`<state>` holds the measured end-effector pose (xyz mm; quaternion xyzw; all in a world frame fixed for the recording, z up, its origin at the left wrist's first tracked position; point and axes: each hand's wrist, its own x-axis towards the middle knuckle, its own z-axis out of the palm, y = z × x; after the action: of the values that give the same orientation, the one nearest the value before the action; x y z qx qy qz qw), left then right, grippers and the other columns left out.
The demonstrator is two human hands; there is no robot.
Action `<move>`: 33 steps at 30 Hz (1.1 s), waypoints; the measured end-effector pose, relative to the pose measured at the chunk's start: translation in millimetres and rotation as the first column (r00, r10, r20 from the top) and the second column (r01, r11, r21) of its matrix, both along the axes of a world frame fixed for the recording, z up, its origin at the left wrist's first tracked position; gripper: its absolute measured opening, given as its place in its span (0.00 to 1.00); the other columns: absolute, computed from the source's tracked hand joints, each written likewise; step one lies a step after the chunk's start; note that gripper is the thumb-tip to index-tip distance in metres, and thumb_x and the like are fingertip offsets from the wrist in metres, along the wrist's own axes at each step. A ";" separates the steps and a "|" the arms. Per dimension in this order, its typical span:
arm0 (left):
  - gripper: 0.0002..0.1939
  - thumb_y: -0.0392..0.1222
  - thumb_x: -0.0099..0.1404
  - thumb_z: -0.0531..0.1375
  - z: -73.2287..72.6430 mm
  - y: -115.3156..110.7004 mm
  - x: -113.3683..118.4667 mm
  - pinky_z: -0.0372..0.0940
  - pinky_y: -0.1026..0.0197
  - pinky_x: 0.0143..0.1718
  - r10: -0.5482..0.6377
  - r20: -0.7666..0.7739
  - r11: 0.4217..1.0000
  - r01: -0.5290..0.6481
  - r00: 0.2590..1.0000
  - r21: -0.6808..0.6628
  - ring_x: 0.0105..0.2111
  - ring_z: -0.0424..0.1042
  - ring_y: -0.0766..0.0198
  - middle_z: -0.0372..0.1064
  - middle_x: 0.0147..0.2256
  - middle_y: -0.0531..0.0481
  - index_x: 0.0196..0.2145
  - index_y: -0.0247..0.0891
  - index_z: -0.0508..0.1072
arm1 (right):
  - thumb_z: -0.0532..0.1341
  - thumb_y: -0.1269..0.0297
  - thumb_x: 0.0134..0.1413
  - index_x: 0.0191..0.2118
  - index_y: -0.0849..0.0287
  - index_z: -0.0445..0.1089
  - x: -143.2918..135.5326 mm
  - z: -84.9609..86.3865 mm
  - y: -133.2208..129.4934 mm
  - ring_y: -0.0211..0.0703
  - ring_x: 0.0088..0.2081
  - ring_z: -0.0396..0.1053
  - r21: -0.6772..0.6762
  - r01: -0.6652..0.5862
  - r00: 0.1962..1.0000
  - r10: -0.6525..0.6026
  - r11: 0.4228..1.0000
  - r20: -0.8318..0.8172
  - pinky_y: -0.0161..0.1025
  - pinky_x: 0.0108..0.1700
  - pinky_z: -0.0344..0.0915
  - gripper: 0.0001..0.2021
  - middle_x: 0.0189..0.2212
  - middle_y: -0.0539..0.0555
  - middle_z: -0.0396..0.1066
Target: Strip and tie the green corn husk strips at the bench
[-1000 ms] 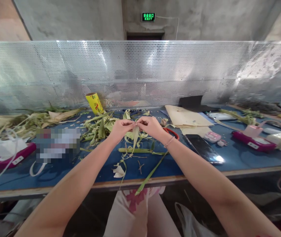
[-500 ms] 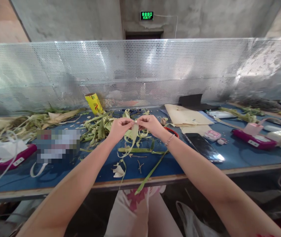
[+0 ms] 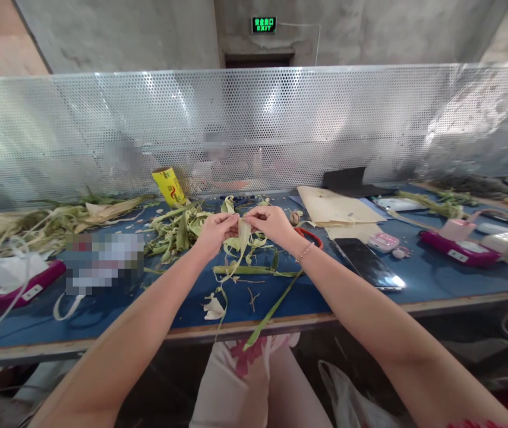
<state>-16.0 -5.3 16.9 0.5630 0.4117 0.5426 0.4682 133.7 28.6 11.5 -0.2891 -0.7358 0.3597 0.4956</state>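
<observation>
Between my two hands hangs a pale green strip of corn husk (image 3: 243, 238), its narrow tail curling down toward the table. My left hand (image 3: 216, 233) pinches its top from the left. From the right, my right hand (image 3: 273, 224) pinches the same top edge, the fingertips of both hands close together. A heap of husk pieces (image 3: 171, 241) lies just left of and behind my left hand. Below the hands a green stalk (image 3: 245, 270) lies across the table, and a long green leaf (image 3: 271, 312) hangs over the front edge.
A yellow can (image 3: 169, 187) leans near the perforated metal screen (image 3: 254, 131). To the right are brown paper sheets (image 3: 340, 208), a black phone (image 3: 369, 264) and a purple power strip (image 3: 461, 248). Another purple power strip (image 3: 24, 285) with cables sits left. Dry husks (image 3: 53, 220) lie far left.
The husk strip has turned slightly and shows more of its broad face between my fingers. Both hands stay in nearly the same place, still pinching; the view has shifted a little.
</observation>
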 end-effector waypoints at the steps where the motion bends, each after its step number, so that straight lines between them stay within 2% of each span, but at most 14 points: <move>1: 0.14 0.48 0.47 0.63 0.0 -0.1 0.0 0.63 0.65 0.26 -0.019 0.007 0.999 0.019 1.000 -0.029 0.20 0.67 0.70 0.69 0.19 0.51 0.23 0.32 0.71 | 0.60 0.64 0.42 0.26 0.60 0.71 0.2 -0.5 0.2 0.35 0.23 0.66 0.039 0.016 1.000 -0.017 0.999 0.013 0.36 0.29 0.66 0.06 0.21 0.51 0.70; 5: 0.16 0.50 0.46 0.63 -1.2 0.0 0.1 0.63 0.65 0.24 -0.043 0.008 0.997 0.043 0.999 -0.060 0.20 0.66 0.70 0.69 0.20 0.50 0.23 0.32 0.72 | 0.60 0.64 0.42 0.25 0.61 0.71 0.4 -0.4 0.1 0.35 0.23 0.66 0.063 0.037 0.999 -0.038 0.997 0.019 0.35 0.28 0.65 0.06 0.22 0.52 0.70; 13: 0.13 0.47 0.44 0.64 -1.9 1.6 0.6 0.61 0.67 0.22 0.006 -0.135 0.998 0.003 0.991 0.064 0.19 0.63 0.72 0.67 0.19 0.53 0.23 0.33 0.72 | 0.64 0.63 0.36 0.24 0.62 0.71 1.4 5.5 -1.4 0.33 0.23 0.65 -0.074 -0.021 0.999 0.019 0.997 -0.037 0.35 0.30 0.64 0.08 0.20 0.51 0.69; 24: 0.09 0.39 0.41 0.65 0.6 -0.4 0.7 0.59 0.67 0.21 -0.016 0.016 1.000 0.015 1.000 0.011 0.17 0.62 0.73 0.64 0.16 0.54 0.20 0.33 0.70 | 0.67 0.62 0.29 0.23 0.61 0.70 -1.6 3.7 -1.3 0.31 0.24 0.64 -0.219 -0.161 0.964 0.106 0.962 -0.244 0.36 0.33 0.65 0.10 0.21 0.48 0.68; 30: 0.09 0.40 0.42 0.64 -0.6 -1.2 2.7 0.56 0.67 0.18 0.019 0.012 1.000 -0.020 1.000 0.023 0.15 0.58 0.74 0.60 0.14 0.56 0.18 0.34 0.68 | 0.66 0.65 0.31 0.24 0.62 0.70 -3.0 1.2 -0.5 0.30 0.24 0.63 -0.202 -0.157 0.964 0.105 0.967 -0.246 0.34 0.32 0.64 0.09 0.20 0.48 0.68; 33: 0.08 0.42 0.44 0.62 -1.3 -0.7 2.6 0.56 0.67 0.19 0.069 -0.086 0.991 -0.059 0.994 0.116 0.16 0.59 0.73 0.60 0.14 0.56 0.19 0.35 0.68 | 0.66 0.64 0.31 0.25 0.62 0.70 -1.7 2.2 -1.3 0.31 0.25 0.64 -0.174 -0.132 0.975 0.097 0.976 -0.198 0.35 0.33 0.64 0.10 0.22 0.49 0.69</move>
<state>-13.4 -6.0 15.6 0.5990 0.4185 0.5540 0.3989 132.1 27.3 13.7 -0.2558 -0.6642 0.4808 0.5121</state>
